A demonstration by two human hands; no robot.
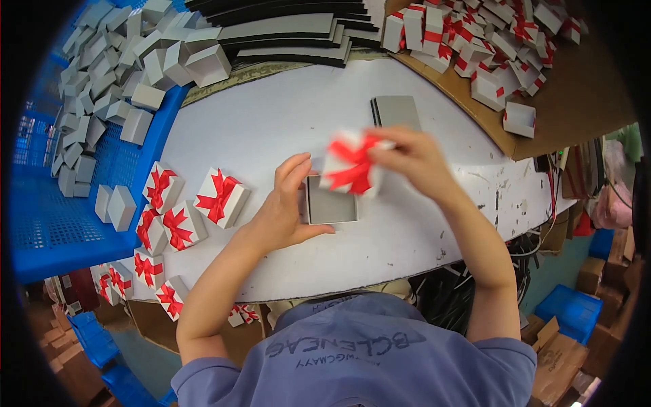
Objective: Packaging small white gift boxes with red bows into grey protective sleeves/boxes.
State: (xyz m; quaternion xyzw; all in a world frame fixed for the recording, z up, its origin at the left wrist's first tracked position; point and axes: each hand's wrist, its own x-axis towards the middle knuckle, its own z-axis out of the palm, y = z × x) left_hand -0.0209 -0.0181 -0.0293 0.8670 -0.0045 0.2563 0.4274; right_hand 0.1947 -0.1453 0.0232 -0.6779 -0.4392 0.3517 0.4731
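Note:
My right hand pinches a white gift box lid with a red ribbon bow, slightly blurred, above the work table. Below and partly behind the lid is a small open box base with a grey inside and pale rim. Around its left side curls my left hand, fingers by the far corner and thumb along the near edge. Several white boxes with red bows, among them one bowed box, stand on the table to the left of my left hand.
A blue plastic crate at the left holds a heap of plain boxes. Grey-and-black flat pads are stacked at the back, and a smaller stack lies beyond my right hand. A cardboard tray at the far right carries many red-ribboned lids.

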